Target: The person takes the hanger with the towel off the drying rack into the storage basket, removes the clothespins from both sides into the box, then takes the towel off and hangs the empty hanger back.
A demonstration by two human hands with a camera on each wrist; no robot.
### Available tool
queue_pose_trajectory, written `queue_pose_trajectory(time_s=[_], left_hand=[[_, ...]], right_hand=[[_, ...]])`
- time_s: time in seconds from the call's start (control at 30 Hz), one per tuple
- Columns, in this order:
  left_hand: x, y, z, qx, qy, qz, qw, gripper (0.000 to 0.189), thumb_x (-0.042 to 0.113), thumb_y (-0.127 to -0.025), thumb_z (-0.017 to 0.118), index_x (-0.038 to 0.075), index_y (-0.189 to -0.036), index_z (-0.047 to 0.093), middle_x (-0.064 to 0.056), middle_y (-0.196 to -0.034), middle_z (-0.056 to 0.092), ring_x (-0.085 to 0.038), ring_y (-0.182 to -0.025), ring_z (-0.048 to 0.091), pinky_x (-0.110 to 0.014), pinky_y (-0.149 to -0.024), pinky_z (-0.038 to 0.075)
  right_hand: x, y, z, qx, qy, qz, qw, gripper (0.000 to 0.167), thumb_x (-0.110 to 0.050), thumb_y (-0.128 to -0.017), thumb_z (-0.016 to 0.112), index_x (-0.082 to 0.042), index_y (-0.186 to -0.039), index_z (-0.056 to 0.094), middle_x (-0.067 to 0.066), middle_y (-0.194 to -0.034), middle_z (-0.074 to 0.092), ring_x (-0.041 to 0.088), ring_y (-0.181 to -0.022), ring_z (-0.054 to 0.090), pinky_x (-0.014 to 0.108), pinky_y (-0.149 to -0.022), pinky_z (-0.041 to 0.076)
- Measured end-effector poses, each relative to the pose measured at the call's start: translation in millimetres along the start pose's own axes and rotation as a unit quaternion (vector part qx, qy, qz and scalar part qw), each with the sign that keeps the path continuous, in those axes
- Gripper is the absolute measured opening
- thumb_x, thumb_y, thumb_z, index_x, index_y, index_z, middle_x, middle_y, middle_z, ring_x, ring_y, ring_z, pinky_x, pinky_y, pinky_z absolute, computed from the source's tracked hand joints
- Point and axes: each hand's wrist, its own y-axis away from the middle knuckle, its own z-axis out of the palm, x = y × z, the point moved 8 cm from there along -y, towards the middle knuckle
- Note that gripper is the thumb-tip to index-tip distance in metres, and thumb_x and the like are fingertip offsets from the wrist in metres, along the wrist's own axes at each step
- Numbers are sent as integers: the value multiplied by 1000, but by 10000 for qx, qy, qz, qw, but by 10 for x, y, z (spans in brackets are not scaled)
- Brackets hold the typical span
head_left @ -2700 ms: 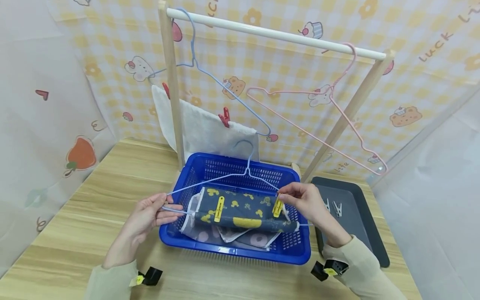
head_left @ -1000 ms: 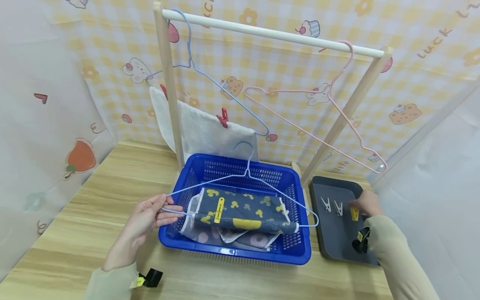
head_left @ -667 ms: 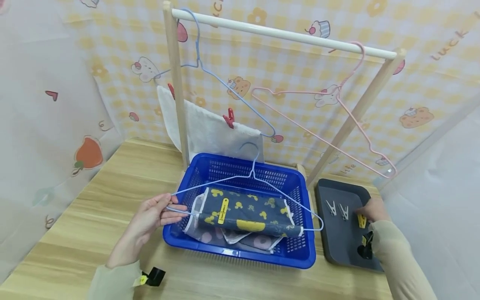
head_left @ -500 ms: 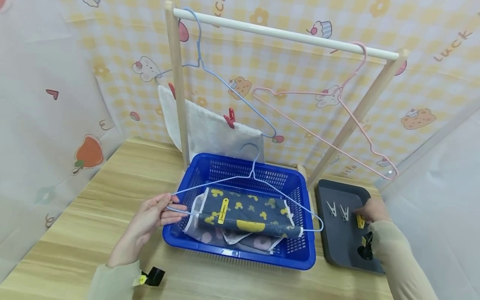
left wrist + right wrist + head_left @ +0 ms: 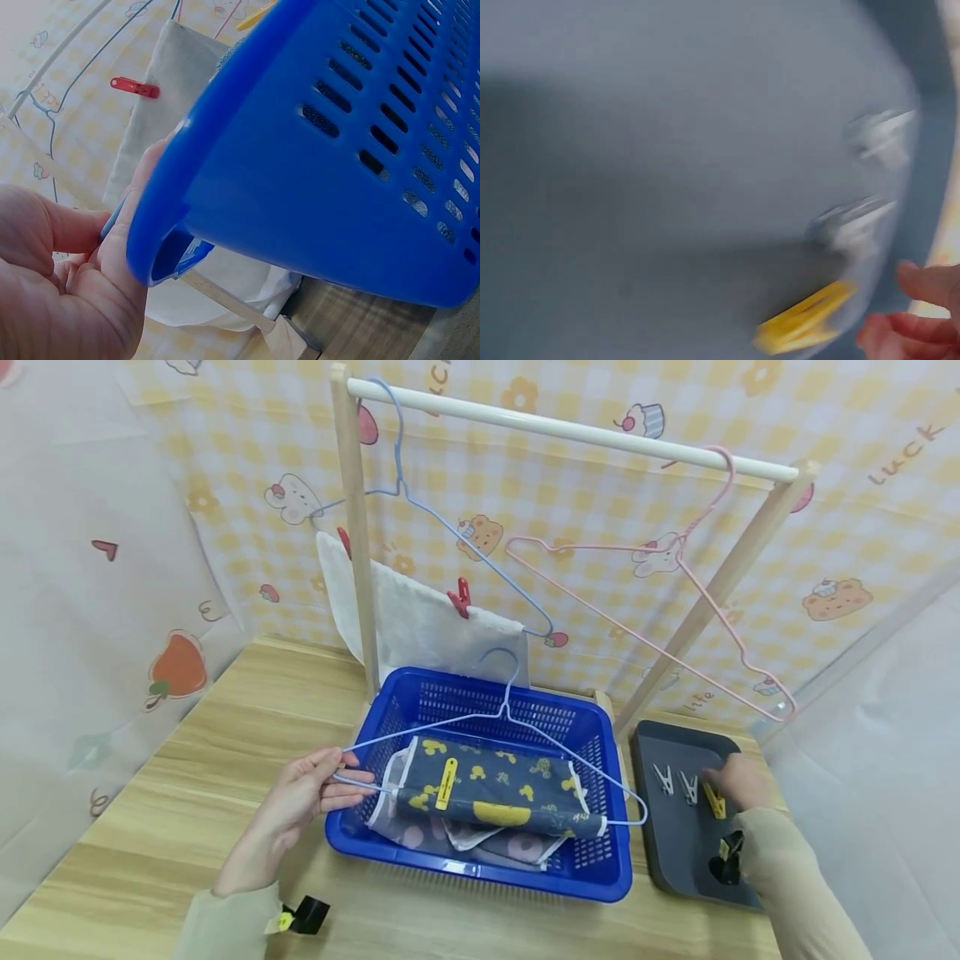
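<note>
My left hand (image 5: pixel 288 802) pinches the left end of a light-blue wire hanger (image 5: pixel 427 725) at the rim of the blue basket (image 5: pixel 480 883). A dark cloth with yellow prints (image 5: pixel 491 768) is folded over the hanger's bottom bar, and a yellow clothespin (image 5: pixel 446 783) sits on its left part. At the right, over the dark grey tray (image 5: pixel 678 852), is my right hand (image 5: pixel 742 781), thumb and fingers parted. Beside its fingertips lies another yellow clothespin (image 5: pixel 806 322) on the tray floor, apart from the hand in the right wrist view.
Two white clothespins (image 5: pixel 677 783) lie in the tray. Behind the basket stands a rack with a white rail (image 5: pixel 570 431), bearing a pink hanger (image 5: pixel 600 620) and a blue hanger (image 5: pixel 465 547). A white cloth (image 5: pixel 420 618) with red clothespins (image 5: pixel 461 597) hangs at the left.
My right hand took the right-hand yellow clothespin off the dark cloth, carried it right to the tray and let go of it there. The left hand keeps its hold on the hanger.
</note>
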Motion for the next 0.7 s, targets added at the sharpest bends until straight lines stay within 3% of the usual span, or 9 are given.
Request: queue_pose_trajectory(time_s=[0.13,0.27,0.43,0.57,0.7], left_hand=[[5,10,-5,-40,18,50,10000,26,22,-102,39,8,-93,59,-4,-85,72,-17,-78,70,-26,-70,57],[13,13,-10,-83,80,106,9999,27,22,-102,39,8,-93,59,-5,-85,72,-16,-78,70,-26,-70,57],[15,5,-6,-83,68,111,9999,27,23,-102,40,7,-94,60,-4,-85,72,-15,-77,70,-26,-70,57],[8,-5,2,-76,29,86,9999,27,23,-102,40,7,-94,59,-4,-85,72,-15,-77,70,-26,-70,57],[4,-7,-2,-71,44,77,9999,27,23,-102,39,7,-94,59,-4,-85,72,-15,-76,70,-26,-70,57]], right_hand=[[-416,71,-315,850,-191,-574,9945,25,-12,-90,57,9,-76,58,15,-60,57,21,-49,50,34,-43,42],[-956,271,-544,1166,-111,-1051,9875,27,-20,-93,58,6,-90,63,20,-78,65,25,-61,58,40,-52,48],[-1533,553,-666,1458,-535,-1648,9740,22,-17,-90,63,4,-88,67,16,-74,67,20,-56,59,30,-49,48],[-1893,749,-669,1674,-1182,-2080,9564,15,-10,-87,67,5,-84,68,12,-67,66,14,-50,58,19,-44,45],[-2286,914,-620,1666,-1528,-2654,9372,9,-7,-85,68,1,-82,69,6,-62,64,11,-48,57,19,-42,45]])
